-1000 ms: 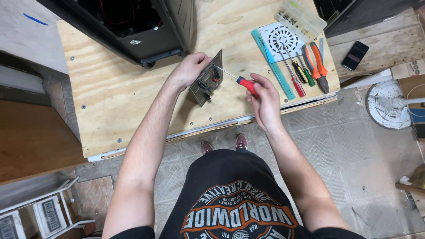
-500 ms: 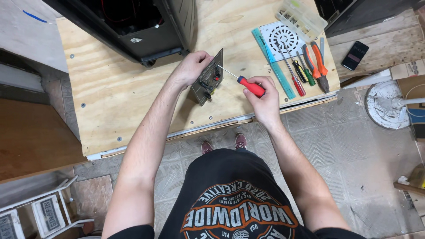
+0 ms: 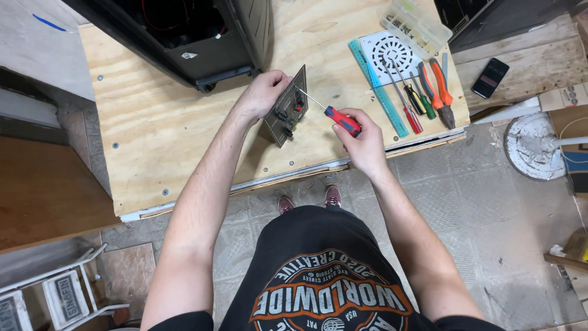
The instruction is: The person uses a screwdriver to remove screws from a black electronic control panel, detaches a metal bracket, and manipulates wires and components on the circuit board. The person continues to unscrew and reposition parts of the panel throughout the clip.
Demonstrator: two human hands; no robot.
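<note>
1. The left hand [image 3: 264, 92] is gripping the top edge of a small circuit board [image 3: 288, 107], fingers curled over it, and is holding it tilted on edge on the plywood table [image 3: 159, 135].
2. The right hand [image 3: 362, 142] is closing around the red handle of a screwdriver [image 3: 334, 115], fingers wrapped tight.
3. The screwdriver shaft is pointing up and left from the right hand, and its tip is touching the face of the circuit board near the upper part.
4. The circuit board is standing between the two hands, just right of the left hand.
5. A black case [image 3: 196, 37] is sitting just beyond the left hand, open at the top.
6. Beyond the right hand, a teal ruler [image 3: 378, 89], a white round grille [image 3: 392, 52], spare screwdrivers [image 3: 407, 98] and orange pliers [image 3: 441, 92] are lying side by side.
7. A clear parts box [image 3: 416, 24] is resting further beyond those tools.
8. A dark phone [image 3: 490, 78] is lying well apart, to the right of the right hand.
</note>
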